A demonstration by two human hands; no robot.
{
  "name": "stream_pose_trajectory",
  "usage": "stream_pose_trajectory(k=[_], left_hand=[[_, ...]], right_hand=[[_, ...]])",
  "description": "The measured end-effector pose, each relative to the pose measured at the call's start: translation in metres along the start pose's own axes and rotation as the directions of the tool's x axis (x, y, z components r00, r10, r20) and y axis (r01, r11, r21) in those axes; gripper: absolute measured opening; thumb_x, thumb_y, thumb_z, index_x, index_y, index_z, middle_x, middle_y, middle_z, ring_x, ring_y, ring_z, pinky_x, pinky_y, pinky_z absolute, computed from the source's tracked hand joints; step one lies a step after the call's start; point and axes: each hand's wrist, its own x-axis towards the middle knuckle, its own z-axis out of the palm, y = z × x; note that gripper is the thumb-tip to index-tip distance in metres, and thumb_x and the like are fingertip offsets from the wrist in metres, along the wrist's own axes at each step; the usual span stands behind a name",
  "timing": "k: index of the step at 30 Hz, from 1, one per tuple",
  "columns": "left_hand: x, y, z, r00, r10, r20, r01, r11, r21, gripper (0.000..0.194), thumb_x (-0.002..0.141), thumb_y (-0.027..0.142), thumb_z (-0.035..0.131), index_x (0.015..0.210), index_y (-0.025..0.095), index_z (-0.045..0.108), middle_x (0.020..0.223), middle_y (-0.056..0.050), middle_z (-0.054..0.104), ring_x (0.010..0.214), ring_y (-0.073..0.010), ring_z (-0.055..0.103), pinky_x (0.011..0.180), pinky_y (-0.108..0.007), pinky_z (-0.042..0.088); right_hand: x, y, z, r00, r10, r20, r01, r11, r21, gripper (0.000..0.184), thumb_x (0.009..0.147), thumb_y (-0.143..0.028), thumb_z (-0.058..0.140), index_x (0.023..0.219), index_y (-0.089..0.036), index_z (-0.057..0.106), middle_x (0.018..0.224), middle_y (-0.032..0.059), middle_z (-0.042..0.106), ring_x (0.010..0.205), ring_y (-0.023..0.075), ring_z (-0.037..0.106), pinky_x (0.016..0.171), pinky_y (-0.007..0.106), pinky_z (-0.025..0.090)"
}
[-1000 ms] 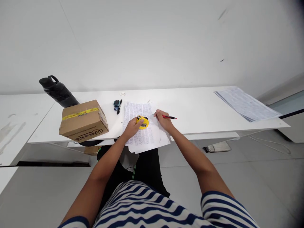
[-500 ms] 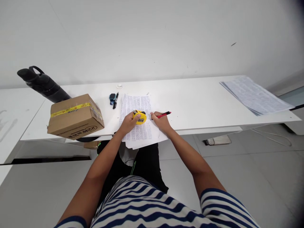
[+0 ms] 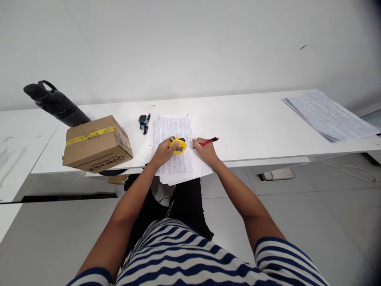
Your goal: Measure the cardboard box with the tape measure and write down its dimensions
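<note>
My left hand (image 3: 163, 153) is closed around a yellow tape measure (image 3: 179, 147), held over a stack of paper sheets (image 3: 175, 169) covered in rows of handwriting. No blade can be made out coming from the tape's case. In my right hand (image 3: 206, 151) is a red and black pen (image 3: 210, 141), gripped as for writing, its rear end pointing right. That hand rests at the right side of the top sheet, just beside the tape measure. The pen's tip is hidden by my fingers. The papers overhang the table's front edge.
A cardboard box (image 3: 89, 145) with yellow tape stands at the left, before a black bottle (image 3: 64, 109). Behind the papers' left side lie a dark watch (image 3: 143, 120) and a black pen (image 3: 147, 124). More written sheets (image 3: 330, 115) lie on the white table's (image 3: 247, 127) right end.
The whole view has shifted slightly, so things sit a little further right. Both hands keep their holds on the tape measure and the pen, with barely any movement over the paper.
</note>
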Motion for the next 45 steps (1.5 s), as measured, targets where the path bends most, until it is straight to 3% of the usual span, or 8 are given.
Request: stream_pose_trajectory(k=[4, 14, 19, 42, 45], left_hand=[[-0.0008, 0.0022, -0.0002, 1.0, -0.015, 0.0, 0.015, 1.0, 0.022, 0.05, 0.088, 0.061, 0.053, 0.106, 0.016, 0.063, 0.101, -0.009, 0.068, 0.088, -0.02, 0.063, 0.074, -0.031, 0.05], [0.0001, 0.0005, 0.0002, 1.0, -0.004, -0.005, 0.004, 1.0, 0.011, 0.049, 0.088, 0.06, 0.053, 0.105, 0.016, 0.064, 0.098, -0.008, 0.068, 0.088, -0.0204, 0.064, 0.074, -0.032, 0.05], [-0.0005, 0.002, 0.0002, 1.0, -0.021, 0.01, 0.021, 1.0, 0.0, 0.05, 0.088, 0.061, 0.053, 0.107, 0.016, 0.065, 0.1, -0.008, 0.069, 0.087, -0.0204, 0.065, 0.072, -0.031, 0.05], [-0.0011, 0.004, -0.0001, 1.0, -0.019, 0.01, 0.019, 1.0, 0.013, 0.05, 0.088, 0.063, 0.052, 0.104, 0.016, 0.064, 0.098, -0.008, 0.068, 0.085, -0.0189, 0.063, 0.071, -0.03, 0.048], [-0.0009, 0.0031, 0.0, 1.0, -0.023, 0.015, 0.024, 1.0, -0.014, 0.05, 0.088, 0.062, 0.053, 0.105, 0.017, 0.064, 0.099, -0.008, 0.068, 0.087, -0.0196, 0.064, 0.072, -0.03, 0.049]], right_hand=[[-0.0003, 0.0, -0.0007, 0.999, 0.017, 0.031, -0.016, 1.0, -0.007, 0.039, 0.083, -0.048, 0.054, 0.055, -0.023, 0.043, 0.055, -0.0031, 0.043, 0.059, 0.0142, 0.042, 0.059, 0.03, 0.035], [-0.0013, -0.0019, -0.0006, 1.0, 0.009, -0.029, -0.009, 1.0, 0.009, 0.039, 0.083, -0.044, 0.054, 0.053, -0.023, 0.042, 0.054, -0.0039, 0.039, 0.057, 0.0135, 0.038, 0.059, 0.031, 0.033], [-0.0021, -0.0043, -0.0023, 0.998, 0.054, 0.023, -0.055, 0.998, 0.029, 0.037, 0.082, -0.04, 0.055, 0.052, -0.022, 0.042, 0.053, -0.0045, 0.038, 0.056, 0.0128, 0.036, 0.059, 0.031, 0.033], [-0.0035, -0.0022, -0.0009, 0.996, 0.039, -0.086, -0.037, 0.999, 0.017, 0.036, 0.085, -0.04, 0.053, 0.055, -0.021, 0.047, 0.053, -0.0058, 0.033, 0.056, 0.012, 0.033, 0.058, 0.029, 0.031], [-0.0037, -0.0031, -0.0015, 0.998, 0.05, -0.028, -0.049, 0.999, 0.023, 0.035, 0.084, -0.038, 0.055, 0.054, -0.021, 0.047, 0.052, -0.0058, 0.033, 0.056, 0.0119, 0.034, 0.058, 0.029, 0.031]])
